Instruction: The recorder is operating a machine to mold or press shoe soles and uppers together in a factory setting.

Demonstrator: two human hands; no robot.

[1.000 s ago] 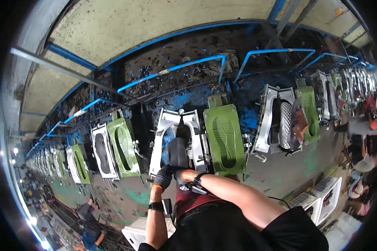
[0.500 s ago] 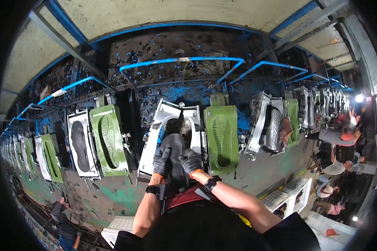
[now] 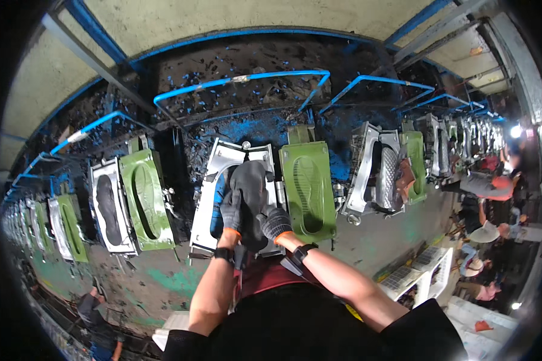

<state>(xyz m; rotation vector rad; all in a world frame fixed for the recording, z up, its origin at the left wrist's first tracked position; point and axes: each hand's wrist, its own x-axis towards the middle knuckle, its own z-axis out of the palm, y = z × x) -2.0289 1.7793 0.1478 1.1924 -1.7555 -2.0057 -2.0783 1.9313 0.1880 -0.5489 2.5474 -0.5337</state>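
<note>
A dark grey shoe sole (image 3: 249, 182) lies over an open silver metal mould (image 3: 202, 210) in front of me, its far end near the mould's top. My left hand (image 3: 231, 212), in a grey glove with an orange cuff, grips the sole's left side. On the opposite edge my right hand (image 3: 276, 224), gloved alike, holds the sole too, fingers bent. The sole's near end hangs toward my body between my wrists. Just right of the mould stands its green half (image 3: 308, 194) with a sole-shaped hollow. What lies under the sole is hidden.
Left, another silver mould (image 3: 108, 210) holds a dark sole beside its green half (image 3: 146, 201). A mould with a patterned sole (image 3: 388, 174) stands right. Blue rails (image 3: 241, 79) run behind the row. White crates (image 3: 430, 271) and several people are at the right; another person (image 3: 96, 319) is lower left.
The sole has moved away from my body, farther over the silver mould. My hands stay on its two sides, the left one higher up. The nearby moulds appear slightly farther left.
</note>
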